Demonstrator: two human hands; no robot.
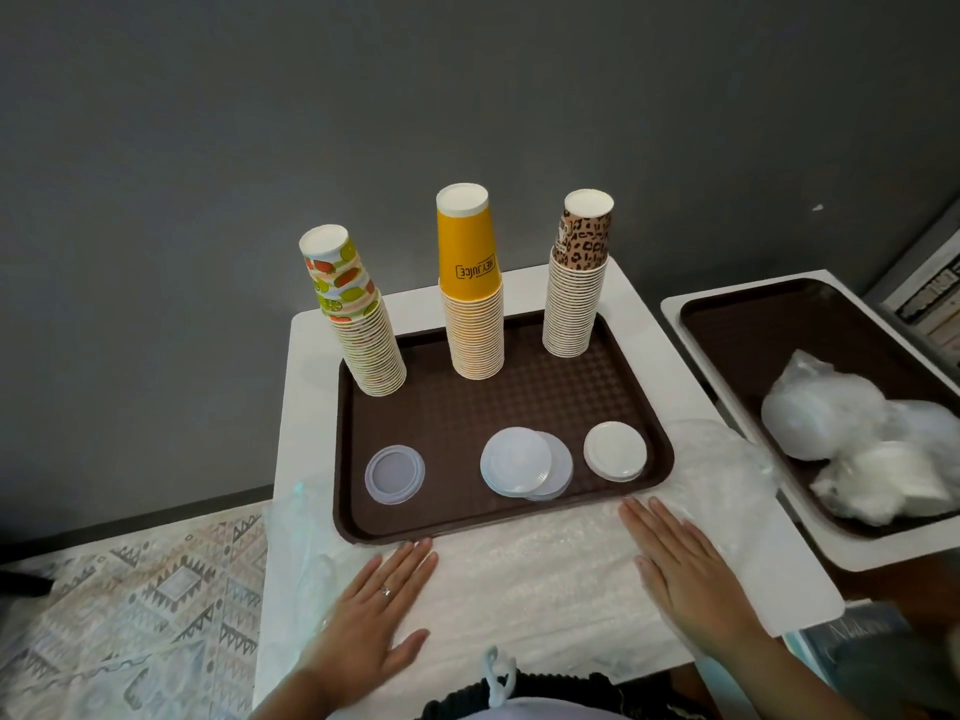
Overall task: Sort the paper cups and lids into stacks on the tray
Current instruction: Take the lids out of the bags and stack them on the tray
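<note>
Three cup stacks along the back of the brown tray (519, 522), all upside down: fruit-print stack (358, 314) at the back left and leaning a bit, yellow stack (472, 288) in the middle, leopard-print stack (576, 283) at the back right. Sorted by print, looks like, one pattern per pile. Lids down in the front row, each pile roughly in front of a cup stack, probably so every lid type sits with its matching cup: clear lid (395, 474) front left, pile of frosted lids (522, 464) in the middle with the top one slid off centre, white lids (615, 451) front right and pretty tidy.

Looks basically done, or paused between rounds. Could use a nudge on that middle lid pile to square it up, and maybe the leaning fruit stack too.

Left hand (371, 610) flat on the plastic sheet (535, 579) in front of the tray, fingers straight and slightly spread, tips right at the tray's near rim, holding nothing. Right hand (685, 569) same deal: palm down on the sheet, fingers straight and close together, pointing at the front right corner of the tray, nothing in it. Hard to say whether any fingertip actually touches the rim.

Off to the right, second tray (727, 324) on its own white table (670, 309) with bags of lids (831, 423) still wrapped, so possibly more to sort.
</note>
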